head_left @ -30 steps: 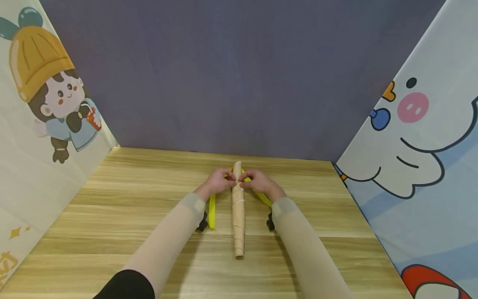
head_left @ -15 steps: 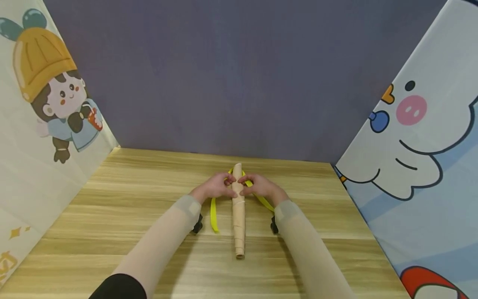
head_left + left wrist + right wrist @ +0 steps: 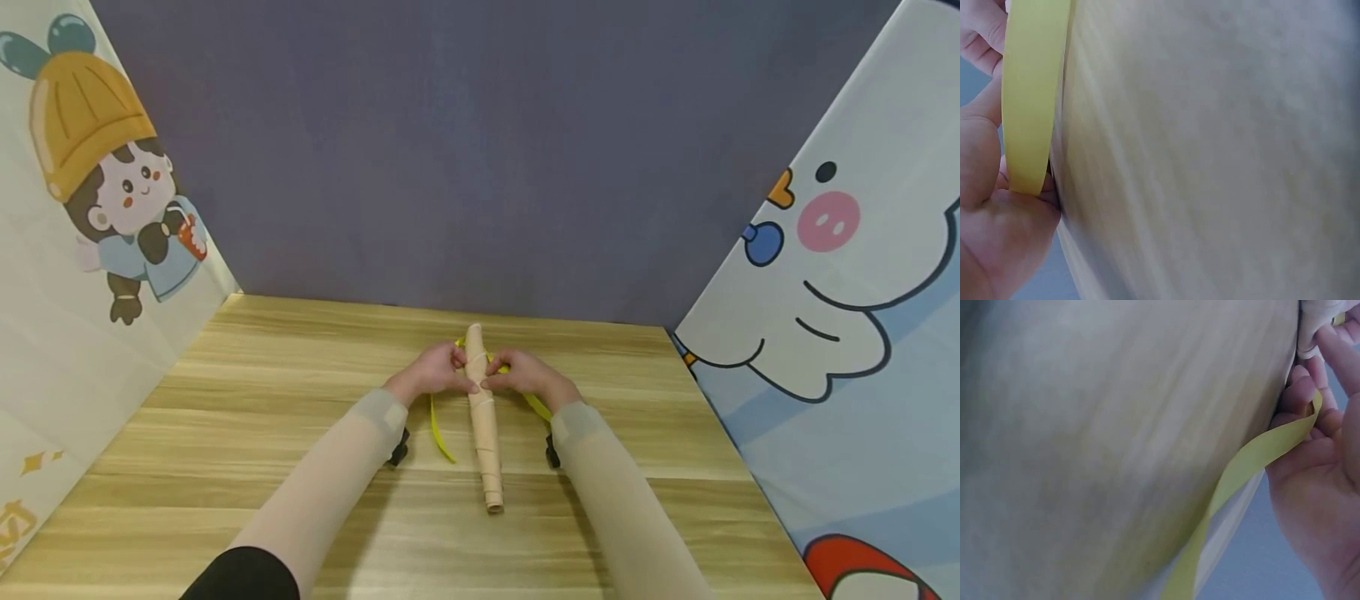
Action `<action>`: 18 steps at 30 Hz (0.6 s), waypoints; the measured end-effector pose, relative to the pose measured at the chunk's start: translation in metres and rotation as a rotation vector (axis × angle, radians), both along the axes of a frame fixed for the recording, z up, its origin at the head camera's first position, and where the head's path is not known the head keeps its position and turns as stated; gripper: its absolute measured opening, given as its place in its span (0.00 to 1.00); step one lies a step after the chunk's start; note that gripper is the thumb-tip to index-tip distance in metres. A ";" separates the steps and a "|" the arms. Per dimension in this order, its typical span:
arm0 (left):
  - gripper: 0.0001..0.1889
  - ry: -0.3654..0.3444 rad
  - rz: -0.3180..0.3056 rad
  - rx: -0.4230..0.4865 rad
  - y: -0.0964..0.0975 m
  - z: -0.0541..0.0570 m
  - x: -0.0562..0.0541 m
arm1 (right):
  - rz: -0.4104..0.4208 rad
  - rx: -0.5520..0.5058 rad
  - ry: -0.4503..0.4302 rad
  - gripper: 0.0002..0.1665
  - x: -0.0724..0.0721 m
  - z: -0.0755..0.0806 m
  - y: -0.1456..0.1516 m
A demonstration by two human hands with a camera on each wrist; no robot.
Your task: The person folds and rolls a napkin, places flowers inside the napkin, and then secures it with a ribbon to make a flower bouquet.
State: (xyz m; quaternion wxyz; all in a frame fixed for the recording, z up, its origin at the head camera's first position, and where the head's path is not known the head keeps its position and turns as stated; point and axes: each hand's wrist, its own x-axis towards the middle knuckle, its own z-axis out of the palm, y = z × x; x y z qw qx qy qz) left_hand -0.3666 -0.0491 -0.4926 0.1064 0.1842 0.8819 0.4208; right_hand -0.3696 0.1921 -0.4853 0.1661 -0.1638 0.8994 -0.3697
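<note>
A tan paper roll (image 3: 487,450) lies lengthwise on the table, its near end angled slightly right. At its upper part my left hand (image 3: 431,371) holds the left side with thumb and curled fingers. Opposite, my right hand (image 3: 528,375) holds the right side, the two thumbs almost meeting on top. A yellow ribbon (image 3: 441,437) passes behind the roll, one end hanging by each hand. In the left wrist view the ribbon (image 3: 1035,94) crosses in front of my fingers. The right wrist view shows the ribbon (image 3: 1235,469) running up to my curled fingers; whether they grip it is unclear.
The wood-grain table (image 3: 300,467) meets a dark grey panel (image 3: 450,167) at the back. Printed cartoon panels stand at the left (image 3: 45,333) and right (image 3: 862,333). Small black wrist devices (image 3: 399,448) show beside both forearms.
Both hands have slid a little toward me along the roll. The roll's near end has swung right, and the ribbon's left end has bent toward the roll.
</note>
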 end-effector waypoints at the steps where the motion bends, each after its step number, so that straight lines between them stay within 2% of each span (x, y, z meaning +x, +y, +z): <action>1: 0.27 -0.005 0.003 0.005 0.000 0.000 0.000 | 0.007 0.008 0.003 0.16 0.000 0.000 0.000; 9: 0.16 -0.005 -0.030 0.087 -0.002 -0.003 0.002 | 0.024 -0.014 -0.012 0.12 0.001 0.003 0.001; 18: 0.08 -0.006 -0.048 0.075 -0.002 -0.006 0.005 | 0.006 -0.070 -0.039 0.09 0.003 0.000 0.000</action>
